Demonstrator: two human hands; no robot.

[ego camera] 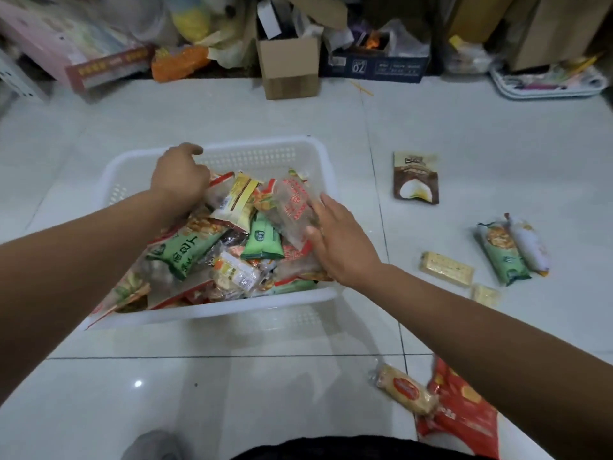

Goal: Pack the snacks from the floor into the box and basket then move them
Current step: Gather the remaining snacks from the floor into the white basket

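Snacks [446,268] left unpacked lay nearest the person: a red bag [464,423] under the right forearm, with a biscuit pack [406,388] touching its left edge, both on the tiled floor [232,393]. Beyond them stood the white basket [212,308], heaped with mixed packets up to its rim. The right hand [338,240] lay over the right side of the heap, fingers nearly straight and a little spread, pressing on a clear packet with red print [295,207]; it pinched nothing that showed. The left hand [179,175] reached farther, to the far-left part of the heap near the back rim, knuckles up and fingers curled down out of sight, so I could not tell whether they held a packet or only pushed. Right of the basket and apart from it lay a yellow wafer bar [447,267], a smaller yellow piece [486,295], a green packet [502,254] touching a white packet [530,247], and farther off a brown packet [416,177]. The step in hand seemed to be settling the load in the basket, the packing well along but unfinished. The next move would likely call for the right hand to lift off and reach for the loose packs, setting them where the heap sat lowest so none slid over the rim. Farthest away, against the clutter, stood an open cardboard box [288,69]; whether it was the box meant, I could not tell.
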